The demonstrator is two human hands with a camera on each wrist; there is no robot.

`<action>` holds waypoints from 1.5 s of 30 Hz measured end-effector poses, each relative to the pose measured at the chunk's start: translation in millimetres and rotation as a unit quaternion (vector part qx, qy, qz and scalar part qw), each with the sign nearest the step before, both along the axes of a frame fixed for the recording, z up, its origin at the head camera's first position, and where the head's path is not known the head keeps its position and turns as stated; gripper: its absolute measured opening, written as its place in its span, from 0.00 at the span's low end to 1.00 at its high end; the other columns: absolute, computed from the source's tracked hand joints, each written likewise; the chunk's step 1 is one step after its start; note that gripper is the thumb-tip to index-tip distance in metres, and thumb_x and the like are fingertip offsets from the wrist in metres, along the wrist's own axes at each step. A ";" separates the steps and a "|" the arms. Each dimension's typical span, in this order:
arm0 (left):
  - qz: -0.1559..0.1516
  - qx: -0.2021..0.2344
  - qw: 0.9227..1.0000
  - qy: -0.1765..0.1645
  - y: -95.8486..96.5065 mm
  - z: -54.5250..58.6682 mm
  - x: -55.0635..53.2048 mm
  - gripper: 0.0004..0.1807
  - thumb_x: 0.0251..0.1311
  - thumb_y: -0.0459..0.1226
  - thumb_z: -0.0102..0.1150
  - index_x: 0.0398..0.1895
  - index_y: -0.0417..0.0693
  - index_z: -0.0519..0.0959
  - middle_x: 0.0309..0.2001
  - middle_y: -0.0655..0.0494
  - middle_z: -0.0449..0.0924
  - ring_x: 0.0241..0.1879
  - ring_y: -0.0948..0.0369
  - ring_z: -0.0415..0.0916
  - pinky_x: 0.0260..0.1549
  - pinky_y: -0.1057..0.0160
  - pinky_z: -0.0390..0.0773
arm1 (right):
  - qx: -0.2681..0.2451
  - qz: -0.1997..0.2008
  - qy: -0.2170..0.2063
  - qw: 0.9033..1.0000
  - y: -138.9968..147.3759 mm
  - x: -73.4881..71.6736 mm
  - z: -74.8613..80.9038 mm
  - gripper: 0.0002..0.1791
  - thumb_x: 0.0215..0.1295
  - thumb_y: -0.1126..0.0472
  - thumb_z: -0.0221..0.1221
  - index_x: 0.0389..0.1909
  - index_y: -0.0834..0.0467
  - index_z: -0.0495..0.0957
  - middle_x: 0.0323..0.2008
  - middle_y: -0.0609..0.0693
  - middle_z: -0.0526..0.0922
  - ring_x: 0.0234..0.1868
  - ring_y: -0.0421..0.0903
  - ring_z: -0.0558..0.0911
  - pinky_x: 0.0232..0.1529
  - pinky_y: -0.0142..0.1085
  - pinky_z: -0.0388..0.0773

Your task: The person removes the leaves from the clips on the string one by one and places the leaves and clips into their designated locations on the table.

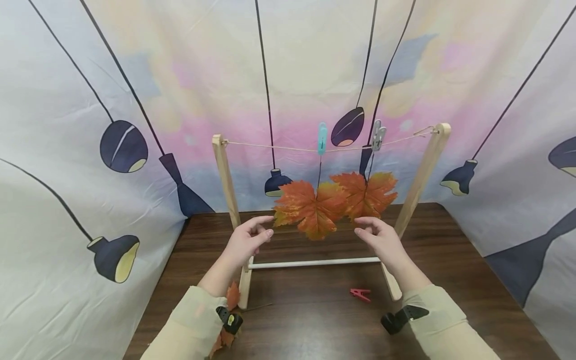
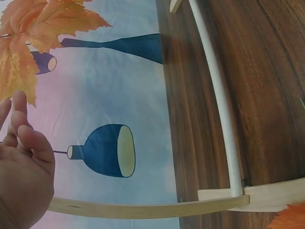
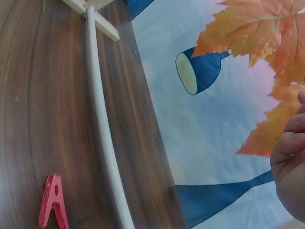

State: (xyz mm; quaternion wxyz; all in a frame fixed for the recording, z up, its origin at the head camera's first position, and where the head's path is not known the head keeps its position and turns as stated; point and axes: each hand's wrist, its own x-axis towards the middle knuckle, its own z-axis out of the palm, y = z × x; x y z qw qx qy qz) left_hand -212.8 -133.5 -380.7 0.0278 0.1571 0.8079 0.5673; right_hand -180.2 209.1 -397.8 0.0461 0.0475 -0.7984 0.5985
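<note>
Two orange maple leaves hang by their stems from a string. A light blue clothespin [image 1: 322, 138] holds the left maple leaf [image 1: 310, 207], and a grey clothespin [image 1: 378, 136] holds the right maple leaf [image 1: 366, 192]. My left hand [image 1: 247, 237] is beside the left leaf's outer edge, fingers bent loosely and a gap between thumb and forefinger. On the other side, my right hand [image 1: 380, 237] is just below the right leaf, its thumb and forefinger also apart. Whether either hand touches a leaf, I cannot tell. Neither hand appears to grip anything.
The string [image 1: 270, 146] spans a wooden frame [image 1: 423, 175] with a white crossbar [image 1: 315, 263]. A red clothespin [image 1: 360, 294] lies on the brown table [image 1: 306, 320]. More orange leaves [image 1: 233, 296] lie by the frame's left foot, partly behind my left arm.
</note>
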 end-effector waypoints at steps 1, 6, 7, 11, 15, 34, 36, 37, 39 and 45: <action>-0.002 -0.002 1.000 0.002 0.0 1.0 -0.4 0.21 0.62 0.39 0.58 0.59 0.51 0.74 0.29 0.50 0.75 0.22 0.55 0.67 0.17 0.60 0.71 | -0.004 0.001 0.001 1.000 -0.9 -0.6 0.8 0.23 0.64 0.54 0.59 0.55 0.62 0.73 0.21 0.47 0.67 0.16 0.39 0.64 0.18 0.34 0.65; -0.004 -0.003 1.000 0.011 -0.1 6.0 -2.1 0.21 0.63 0.38 0.58 0.60 0.51 0.73 0.30 0.47 0.75 0.20 0.54 0.67 0.17 0.59 0.72 | -0.015 0.005 0.002 1.000 -4.2 -3.7 6.0 0.22 0.64 0.55 0.59 0.56 0.63 0.73 0.19 0.46 0.66 0.14 0.39 0.62 0.18 0.33 0.63; -0.005 -0.002 1.000 0.013 -0.1 7.3 -2.5 0.21 0.63 0.38 0.58 0.60 0.51 0.73 0.30 0.46 0.75 0.19 0.54 0.66 0.17 0.60 0.72 | -0.016 0.006 0.004 1.000 -4.8 -4.2 7.8 0.22 0.64 0.55 0.59 0.56 0.62 0.72 0.18 0.46 0.66 0.14 0.39 0.62 0.18 0.33 0.63; -0.006 0.003 1.000 0.018 -0.4 13.0 -4.4 0.21 0.63 0.40 0.58 0.60 0.51 0.73 0.30 0.48 0.75 0.19 0.59 0.66 0.18 0.61 0.72 | -0.015 0.011 0.011 1.000 -6.5 -6.6 15.4 0.22 0.65 0.56 0.58 0.57 0.62 0.72 0.18 0.46 0.66 0.14 0.40 0.63 0.19 0.35 0.64; -0.007 0.005 1.000 0.016 -0.4 21.6 -5.5 0.21 0.62 0.39 0.58 0.60 0.50 0.73 0.30 0.51 0.75 0.19 0.61 0.66 0.17 0.64 0.70 | 0.004 0.017 0.023 1.000 -5.7 -9.2 25.9 0.21 0.65 0.57 0.58 0.56 0.62 0.72 0.19 0.47 0.67 0.14 0.41 0.64 0.19 0.35 0.66; -0.047 -0.014 0.998 0.047 11.3 51.5 -10.0 0.22 0.63 0.40 0.57 0.61 0.55 0.72 0.31 0.51 0.75 0.18 0.59 0.64 0.16 0.63 0.68 | 0.032 0.018 0.084 0.996 -9.7 -19.8 66.5 0.19 0.65 0.56 0.58 0.54 0.59 0.74 0.20 0.49 0.68 0.13 0.42 0.64 0.15 0.36 0.65; -0.050 -0.014 0.997 0.049 13.7 54.1 -9.9 0.22 0.63 0.40 0.57 0.61 0.56 0.72 0.32 0.51 0.75 0.18 0.59 0.63 0.16 0.63 0.67 | 0.032 0.020 0.077 0.996 -10.2 -20.0 70.2 0.18 0.65 0.56 0.58 0.54 0.58 0.74 0.20 0.49 0.68 0.14 0.44 0.65 0.15 0.36 0.66; -0.051 -0.013 0.997 0.050 14.7 55.3 -9.8 0.22 0.64 0.40 0.57 0.61 0.56 0.72 0.32 0.51 0.75 0.18 0.59 0.63 0.16 0.63 0.67 | 0.029 0.020 0.072 0.997 -10.6 -19.9 72.1 0.18 0.65 0.56 0.58 0.54 0.57 0.74 0.21 0.50 0.68 0.15 0.45 0.65 0.16 0.36 0.67; -0.051 -0.014 0.997 0.051 16.5 57.6 -9.7 0.21 0.64 0.40 0.57 0.61 0.57 0.72 0.31 0.51 0.75 0.18 0.59 0.62 0.15 0.64 0.67 | 0.027 0.024 0.064 0.997 -10.8 -20.0 75.6 0.19 0.65 0.56 0.58 0.55 0.57 0.74 0.21 0.50 0.68 0.16 0.47 0.66 0.17 0.37 0.68; -0.060 -0.023 0.997 0.051 19.7 64.2 -10.8 0.21 0.64 0.40 0.56 0.61 0.59 0.71 0.31 0.50 0.75 0.16 0.59 0.61 0.14 0.64 0.66 | 0.017 0.040 0.066 0.997 -12.2 -22.1 83.0 0.19 0.66 0.58 0.57 0.57 0.57 0.73 0.20 0.48 0.67 0.16 0.50 0.65 0.18 0.38 0.67</action>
